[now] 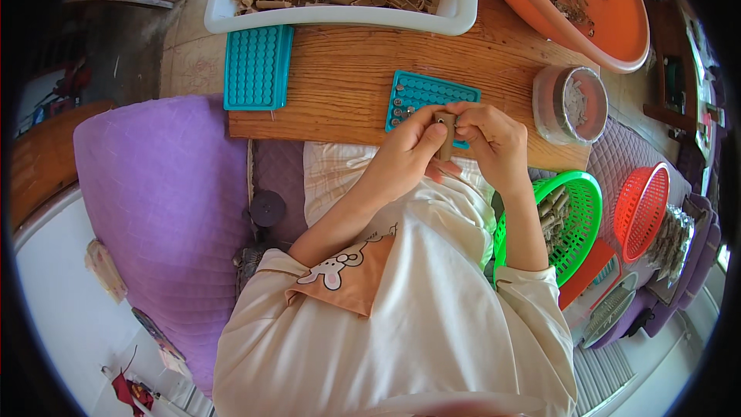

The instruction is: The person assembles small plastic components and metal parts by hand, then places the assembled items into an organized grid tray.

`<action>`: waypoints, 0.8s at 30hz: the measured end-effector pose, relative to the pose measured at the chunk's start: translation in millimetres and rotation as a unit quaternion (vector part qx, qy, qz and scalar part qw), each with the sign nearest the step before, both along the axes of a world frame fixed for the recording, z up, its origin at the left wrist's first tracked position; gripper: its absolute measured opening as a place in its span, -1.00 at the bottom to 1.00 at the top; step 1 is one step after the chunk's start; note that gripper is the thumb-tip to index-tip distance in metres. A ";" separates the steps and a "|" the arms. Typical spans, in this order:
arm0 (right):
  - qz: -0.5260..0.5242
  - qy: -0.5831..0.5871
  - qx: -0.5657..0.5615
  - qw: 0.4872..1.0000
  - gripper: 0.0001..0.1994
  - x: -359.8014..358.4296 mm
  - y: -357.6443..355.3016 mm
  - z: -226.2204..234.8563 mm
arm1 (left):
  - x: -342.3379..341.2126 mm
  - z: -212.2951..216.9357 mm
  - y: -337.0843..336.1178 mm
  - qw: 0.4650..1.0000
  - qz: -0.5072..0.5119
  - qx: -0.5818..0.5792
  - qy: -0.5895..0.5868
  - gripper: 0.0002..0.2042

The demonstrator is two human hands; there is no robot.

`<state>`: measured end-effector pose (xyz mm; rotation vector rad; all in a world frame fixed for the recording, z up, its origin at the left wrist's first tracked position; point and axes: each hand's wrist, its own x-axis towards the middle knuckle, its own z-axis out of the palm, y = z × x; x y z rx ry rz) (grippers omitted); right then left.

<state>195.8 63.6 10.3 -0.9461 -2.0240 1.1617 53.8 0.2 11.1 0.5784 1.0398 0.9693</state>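
Between my two hands is a small brown cardboard tube [445,137], upright in front of my lap. The fingers of my left hand [409,147] wrap round its side, with the thumb near its top. My right hand [494,139] pinches at the tube's upper end; whether it has some small piece in its fingertips I cannot make out. Just beyond the hands, partly hidden by them, a teal tray [440,89] with round pockets lies on the wooden table. Small silvery round pieces [397,112] sit in pockets along its left side.
A white bin [347,17] full of brown tubes stands at the back. Left of centre is a teal tray stack [258,69]. A clear tub [571,104] and an orange basin [610,8] are at right. Below them stand a green basket [590,224] and a red basket [644,212].
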 end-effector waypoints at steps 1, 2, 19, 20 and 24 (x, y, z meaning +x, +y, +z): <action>-0.001 0.000 0.000 1.000 -0.89 -3.8 -1.8 1.3 | 2.0 -0.5 -0.5 0.999 0.019 0.023 0.020 -0.70; -0.098 0.094 -0.075 0.988 -0.96 -10.7 -6.4 3.8 | 5.3 2.0 -2.3 0.999 0.018 0.024 0.020 -0.70; 0.000 0.290 -0.224 0.930 -0.59 -13.4 -51.3 36.6 | 6.0 26.1 -5.7 0.955 0.017 0.291 0.047 -0.30; 0.006 0.234 -0.166 0.958 -0.59 -14.2 -51.4 35.1 | 18.6 25.7 -2.0 0.946 0.079 0.314 0.013 -0.44; -0.069 0.168 -0.055 0.982 -0.59 -18.5 -53.8 33.7 | 26.6 22.2 4.4 0.910 0.048 0.388 0.139 -0.54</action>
